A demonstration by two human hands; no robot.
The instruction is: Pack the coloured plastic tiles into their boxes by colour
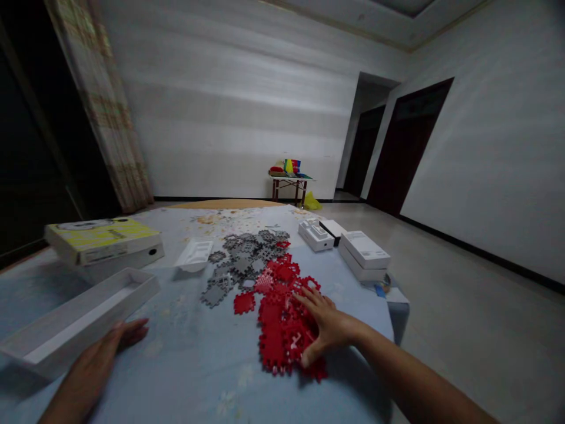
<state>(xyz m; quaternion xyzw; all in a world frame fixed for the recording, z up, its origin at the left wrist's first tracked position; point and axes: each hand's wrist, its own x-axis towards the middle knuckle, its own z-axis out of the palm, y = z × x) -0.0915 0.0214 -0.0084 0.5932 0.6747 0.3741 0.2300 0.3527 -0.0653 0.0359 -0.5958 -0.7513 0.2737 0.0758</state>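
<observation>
A heap of red toothed plastic tiles (282,321) lies on the pale blue tablecloth (203,365), and a spread of grey tiles (242,259) of the same kind lies just beyond it. My right hand (324,324) rests flat on the red heap's right side, fingers spread, holding nothing. My left hand (106,353) lies flat on the cloth at the near left, fingers stretched out, its fingertips close to the end of a long white tray (79,318).
A yellow-topped box (103,238) sits at the left on another white tray. A small white insert (194,254) lies by the grey tiles. White boxes (364,253) stand near the table's right edge. A small table with colourful things (289,176) stands by the far wall.
</observation>
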